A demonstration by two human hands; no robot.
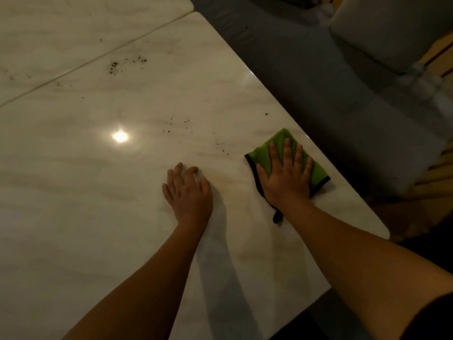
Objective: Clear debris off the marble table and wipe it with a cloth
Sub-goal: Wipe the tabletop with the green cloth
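A green cloth (277,146) with a black hem lies folded near the right edge of the pale marble table (98,192). My right hand (285,174) presses flat on it with spread, straight fingers. My left hand (187,192) rests on the bare marble to the left of the cloth, fingers loosely bent, holding nothing. Dark crumbs (115,66) are scattered farther back on the table, and a thinner trail of specks (181,125) runs just beyond my hands. One lone crumb (266,114) sits near the right edge.
A seam (98,60) divides the near slab from a second slab behind it. A grey sofa (343,94) with a cushion (392,28) stands past the table's right edge. A lamp's reflection (120,136) glares on the marble.
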